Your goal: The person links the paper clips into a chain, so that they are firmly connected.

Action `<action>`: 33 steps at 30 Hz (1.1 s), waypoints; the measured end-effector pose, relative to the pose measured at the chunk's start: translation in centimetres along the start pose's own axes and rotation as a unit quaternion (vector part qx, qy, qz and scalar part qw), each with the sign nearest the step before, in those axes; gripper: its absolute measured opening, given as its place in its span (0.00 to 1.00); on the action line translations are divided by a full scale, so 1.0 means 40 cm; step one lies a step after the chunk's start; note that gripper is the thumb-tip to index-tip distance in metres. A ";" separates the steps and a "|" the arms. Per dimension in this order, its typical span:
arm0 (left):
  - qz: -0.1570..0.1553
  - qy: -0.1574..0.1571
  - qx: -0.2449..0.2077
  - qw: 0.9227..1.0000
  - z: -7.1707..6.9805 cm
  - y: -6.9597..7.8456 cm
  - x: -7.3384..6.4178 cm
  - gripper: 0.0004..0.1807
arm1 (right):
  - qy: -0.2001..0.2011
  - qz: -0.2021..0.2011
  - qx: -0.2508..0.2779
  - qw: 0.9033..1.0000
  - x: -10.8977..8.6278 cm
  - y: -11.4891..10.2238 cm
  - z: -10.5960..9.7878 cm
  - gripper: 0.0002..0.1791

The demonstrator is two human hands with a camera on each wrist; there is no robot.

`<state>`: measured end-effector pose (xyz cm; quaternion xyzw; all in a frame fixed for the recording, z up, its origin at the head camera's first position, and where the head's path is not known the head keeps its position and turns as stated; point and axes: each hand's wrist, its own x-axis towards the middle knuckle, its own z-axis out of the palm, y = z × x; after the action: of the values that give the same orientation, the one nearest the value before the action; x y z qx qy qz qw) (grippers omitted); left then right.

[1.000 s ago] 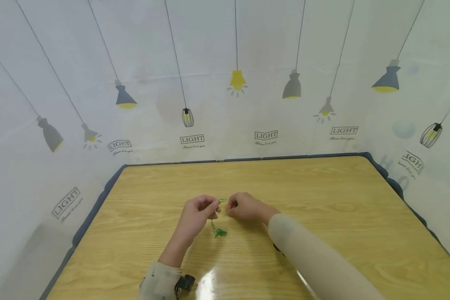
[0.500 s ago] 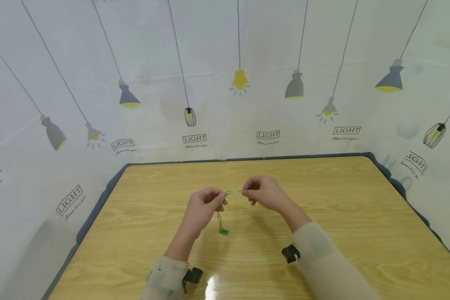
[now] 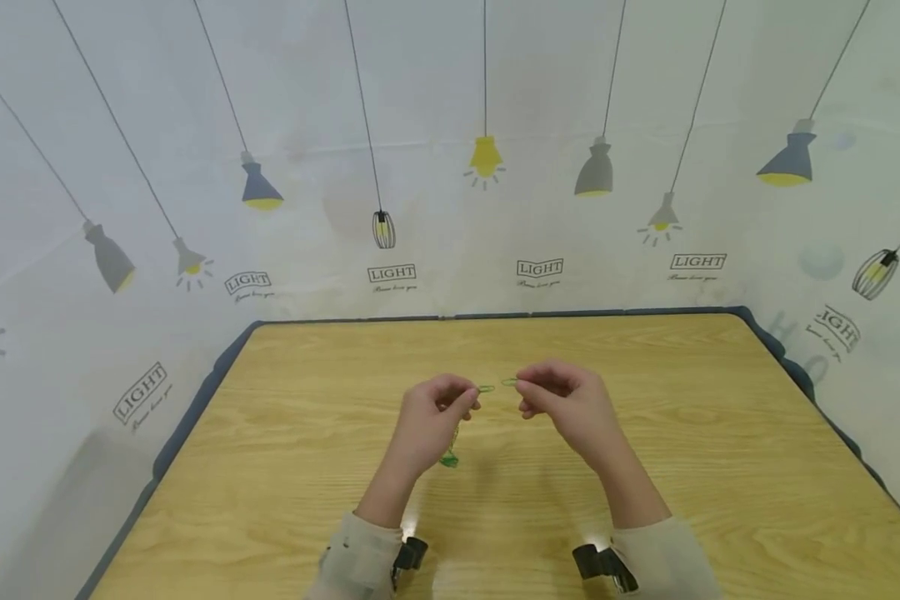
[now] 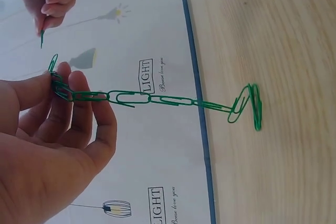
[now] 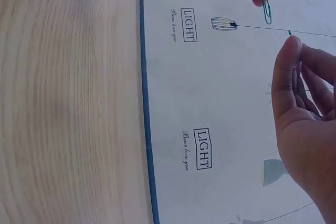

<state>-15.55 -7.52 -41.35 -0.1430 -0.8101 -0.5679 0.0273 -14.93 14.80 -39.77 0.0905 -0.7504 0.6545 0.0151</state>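
Observation:
In the head view my left hand [image 3: 435, 417] pinches the top of a chain of green paper clips [image 4: 128, 97] between thumb and fingers. One clip's end sticks out past the fingertips. Below the hand the linked clips hang down, and the lowest ones bunch together close over the table. Facing it, my right hand [image 3: 570, 408] pinches a single green paper clip [image 3: 509, 382], its loop pointing left toward the chain. A small gap shows between this clip and the end clip of the chain. The right wrist view shows only the tip of the single clip; the fingers hide the rest.
Both hands are above a wood-grain table [image 3: 307, 367] with a dark blue edge strip [image 3: 570, 314]. Behind it stands a pale wall covering [image 3: 435, 183] printed with hanging lamps. Dark wrist cameras sit at both cuffs.
My right hand drew away to the right from the left hand, holding a clip, and turned so the clip's loop shows. The left hand moved a little right with the chain hanging from it.

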 end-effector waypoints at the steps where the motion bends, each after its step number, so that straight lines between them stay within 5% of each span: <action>1: 0.005 0.000 0.008 1.000 0.005 0.004 -0.002 0.08 | 0.003 -0.005 0.006 1.000 -0.005 0.000 0.000 0.12; 12: 0.044 0.000 0.080 0.996 0.061 0.033 -0.024 0.08 | 0.018 0.006 0.016 1.000 -0.036 0.002 0.015 0.12; 25: 0.049 0.008 0.090 0.995 0.070 0.034 -0.037 0.07 | 0.024 0.033 0.009 0.999 -0.052 0.020 -0.018 0.13; 33: 0.075 -0.015 0.074 0.994 0.080 0.043 -0.032 0.07 | 0.010 0.008 -0.066 0.998 -0.055 0.001 -0.034 0.11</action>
<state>-13.50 -4.27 -41.18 -0.2098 -0.8370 -0.5008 0.0681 -12.90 16.38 -39.94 0.0772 -0.7927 0.6043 0.0232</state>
